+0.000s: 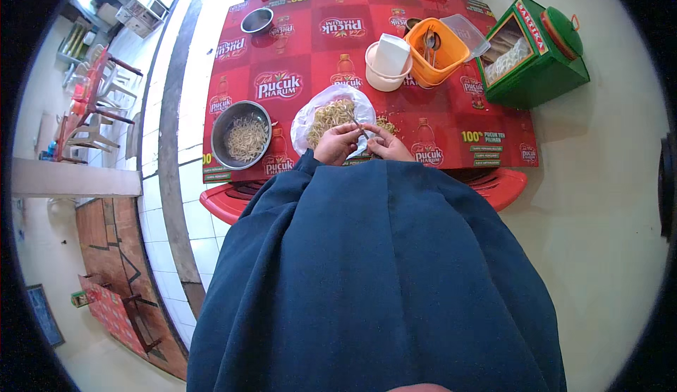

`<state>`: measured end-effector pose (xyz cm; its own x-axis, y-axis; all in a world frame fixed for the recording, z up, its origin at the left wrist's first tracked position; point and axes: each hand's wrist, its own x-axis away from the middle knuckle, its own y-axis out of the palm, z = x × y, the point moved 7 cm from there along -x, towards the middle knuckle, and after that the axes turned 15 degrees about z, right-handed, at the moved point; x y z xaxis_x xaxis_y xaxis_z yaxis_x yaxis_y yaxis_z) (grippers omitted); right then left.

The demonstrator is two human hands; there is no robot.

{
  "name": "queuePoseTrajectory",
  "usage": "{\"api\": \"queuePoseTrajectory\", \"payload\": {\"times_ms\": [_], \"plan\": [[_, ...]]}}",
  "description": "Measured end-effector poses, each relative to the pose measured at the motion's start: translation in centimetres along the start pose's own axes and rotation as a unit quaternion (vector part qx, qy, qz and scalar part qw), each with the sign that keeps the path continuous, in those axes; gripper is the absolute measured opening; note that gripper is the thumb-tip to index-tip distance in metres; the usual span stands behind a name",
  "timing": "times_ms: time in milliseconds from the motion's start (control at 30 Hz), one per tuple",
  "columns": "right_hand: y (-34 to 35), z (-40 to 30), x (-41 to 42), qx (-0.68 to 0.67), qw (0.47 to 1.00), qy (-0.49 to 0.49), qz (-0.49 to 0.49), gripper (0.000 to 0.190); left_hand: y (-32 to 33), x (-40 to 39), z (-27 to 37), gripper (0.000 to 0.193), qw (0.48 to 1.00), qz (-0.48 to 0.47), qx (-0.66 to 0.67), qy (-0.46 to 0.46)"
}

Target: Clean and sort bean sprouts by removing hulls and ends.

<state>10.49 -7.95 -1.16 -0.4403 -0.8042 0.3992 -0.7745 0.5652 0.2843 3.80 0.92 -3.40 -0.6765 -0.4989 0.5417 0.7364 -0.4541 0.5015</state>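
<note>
My left hand [336,143] is at the near edge of a white plastic bag [300,122] that lies spread open on the table. Its fingertips are pinched together; whatever is between them is too small to make out. Close beside it, my right hand [390,144] grips a thin, dark tool, apparently a small knife [361,127], pointing up and left between the hands. Bean sprouts [330,118] fill the bag. A small heap of sprout scraps [387,123] lies beyond my right hand. To the left, a steel bowl [216,137] holds pale bean sprouts [247,139].
A red printed cloth [296,48] covers the table. A smaller metal bowl [257,21] sits at the far left. A white tub with tissue [385,77], an orange cutlery container [439,56] and a green cracker tin [534,56] stand to the right. A red plastic chair [222,204] is at the near edge.
</note>
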Motion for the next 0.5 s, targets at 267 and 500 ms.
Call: {"api": "queuePoseTrajectory", "payload": {"times_ms": [267, 500], "plan": [[-0.5, 0.2, -0.2, -0.02, 1.0, 0.002, 0.02, 0.033, 0.0, 0.7, 0.2, 0.024, 0.991, 0.05, -0.119, 0.022], [-1.1, 0.9, -0.9, -0.009, 1.0, -0.004, 0.026, 0.029, 0.3, 0.8, 1.4, 0.025, 0.944, 0.043, -0.287, 0.157]]}}
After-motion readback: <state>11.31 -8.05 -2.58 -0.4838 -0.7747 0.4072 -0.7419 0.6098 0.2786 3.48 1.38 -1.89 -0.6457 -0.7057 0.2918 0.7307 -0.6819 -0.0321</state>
